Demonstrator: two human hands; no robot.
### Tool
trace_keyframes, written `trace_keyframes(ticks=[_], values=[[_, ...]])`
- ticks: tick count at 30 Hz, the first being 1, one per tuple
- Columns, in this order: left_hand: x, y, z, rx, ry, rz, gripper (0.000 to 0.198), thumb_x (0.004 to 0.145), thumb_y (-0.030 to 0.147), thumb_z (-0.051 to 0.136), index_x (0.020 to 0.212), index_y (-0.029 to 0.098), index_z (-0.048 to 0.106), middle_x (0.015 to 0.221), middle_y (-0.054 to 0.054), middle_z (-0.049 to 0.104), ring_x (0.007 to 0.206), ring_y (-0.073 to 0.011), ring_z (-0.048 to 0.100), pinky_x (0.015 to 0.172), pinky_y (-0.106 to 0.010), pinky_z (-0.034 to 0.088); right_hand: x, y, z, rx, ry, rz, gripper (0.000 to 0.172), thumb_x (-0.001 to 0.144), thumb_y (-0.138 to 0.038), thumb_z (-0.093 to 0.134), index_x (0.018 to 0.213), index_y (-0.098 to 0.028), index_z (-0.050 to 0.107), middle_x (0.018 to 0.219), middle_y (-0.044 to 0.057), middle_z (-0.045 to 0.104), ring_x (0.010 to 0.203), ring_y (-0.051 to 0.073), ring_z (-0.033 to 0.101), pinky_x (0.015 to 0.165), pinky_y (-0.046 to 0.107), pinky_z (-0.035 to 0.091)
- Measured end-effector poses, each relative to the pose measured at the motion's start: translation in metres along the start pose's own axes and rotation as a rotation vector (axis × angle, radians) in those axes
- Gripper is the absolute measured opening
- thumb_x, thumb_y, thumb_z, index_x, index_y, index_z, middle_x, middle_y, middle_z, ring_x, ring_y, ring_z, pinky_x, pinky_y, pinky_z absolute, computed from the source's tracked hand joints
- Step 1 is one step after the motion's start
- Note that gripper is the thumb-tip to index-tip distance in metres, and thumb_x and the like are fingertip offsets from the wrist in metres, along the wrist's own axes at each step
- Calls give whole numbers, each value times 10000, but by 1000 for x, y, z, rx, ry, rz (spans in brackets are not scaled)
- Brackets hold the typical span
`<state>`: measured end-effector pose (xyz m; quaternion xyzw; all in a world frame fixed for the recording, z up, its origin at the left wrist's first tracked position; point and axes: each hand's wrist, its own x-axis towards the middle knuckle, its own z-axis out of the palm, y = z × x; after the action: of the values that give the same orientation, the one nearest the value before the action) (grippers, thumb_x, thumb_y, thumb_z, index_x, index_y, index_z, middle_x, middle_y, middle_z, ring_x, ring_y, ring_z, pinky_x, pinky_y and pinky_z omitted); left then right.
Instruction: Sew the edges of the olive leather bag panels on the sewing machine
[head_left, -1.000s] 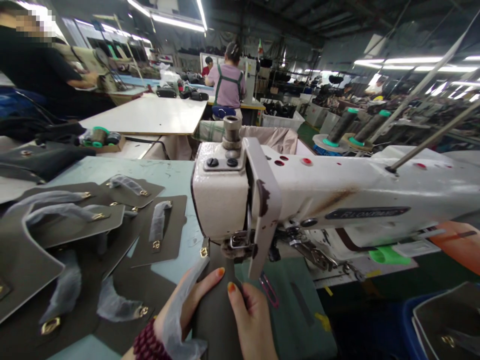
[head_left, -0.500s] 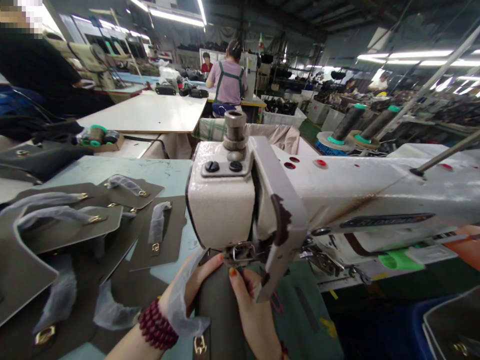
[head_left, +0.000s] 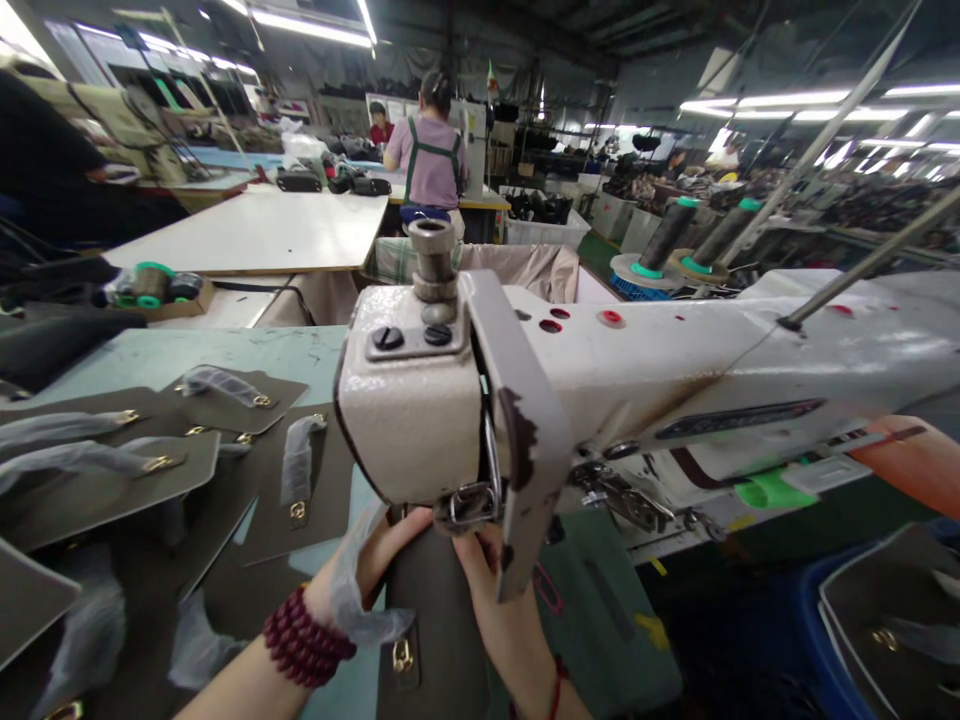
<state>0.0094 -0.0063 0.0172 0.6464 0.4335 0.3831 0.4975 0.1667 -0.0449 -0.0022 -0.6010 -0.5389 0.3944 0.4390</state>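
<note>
A dark grey-brown leather-like panel (head_left: 442,620) lies under the head of a white sewing machine (head_left: 420,410). On the panel is a gold buckle (head_left: 403,655) with a strap wrapped in translucent film (head_left: 356,600). My left hand (head_left: 379,555), behind a dark red bead bracelet, grips the panel's left side with its thumb stretched towards the needle area. The strap's film covers part of that hand. Gripping the panel's right side is my right hand (head_left: 491,590), its fingers curled and partly hidden by the machine's guard bar (head_left: 529,470). The needle itself is hidden.
Several similar panels (head_left: 255,540) with wrapped straps overlap on the pale blue table (head_left: 225,345) at left. Two dark thread cones (head_left: 667,240) stand behind the machine. A blue bin (head_left: 795,610) holding panels is at lower right. A person in an apron (head_left: 431,160) sits further back.
My view has shifted slightly, so the machine and hands appear further left. Both thumb tips are now more hidden beneath the machine head. The hands keep hold of the panel.
</note>
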Motion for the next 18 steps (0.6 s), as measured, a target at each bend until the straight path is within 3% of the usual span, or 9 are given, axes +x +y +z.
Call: trace_keyframes(ticks=[4,8,13,18], values=[[-10,0,8,-286,-9,-275,447,858,477,507,1235,266,623,1192,-79,673,1158,-312,589,968,-451,496,-2,0,-5,25,5,-24,331,899,-373,513,727,-131,660,644,25,619,609,137,536,542,201,377],[-4,-1,12,-205,33,-404,470,783,501,591,1144,216,687,1079,-93,725,1007,-322,668,900,-437,537,-1,-2,-6,45,-14,-26,305,908,-360,518,802,-122,676,762,59,683,692,158,596,601,207,409],[4,3,11,-156,101,-409,426,740,465,610,1068,217,721,1030,-82,742,900,-315,692,854,-417,553,-1,-6,-5,30,-21,-34,297,922,-338,506,940,-105,688,832,78,698,761,175,614,632,213,418],[2,10,13,-268,105,-412,434,729,436,669,1094,203,704,1026,-74,742,894,-311,690,830,-401,566,-1,-10,-7,41,-47,-4,288,918,-330,511,968,-104,682,720,40,664,736,170,602,615,205,407]])
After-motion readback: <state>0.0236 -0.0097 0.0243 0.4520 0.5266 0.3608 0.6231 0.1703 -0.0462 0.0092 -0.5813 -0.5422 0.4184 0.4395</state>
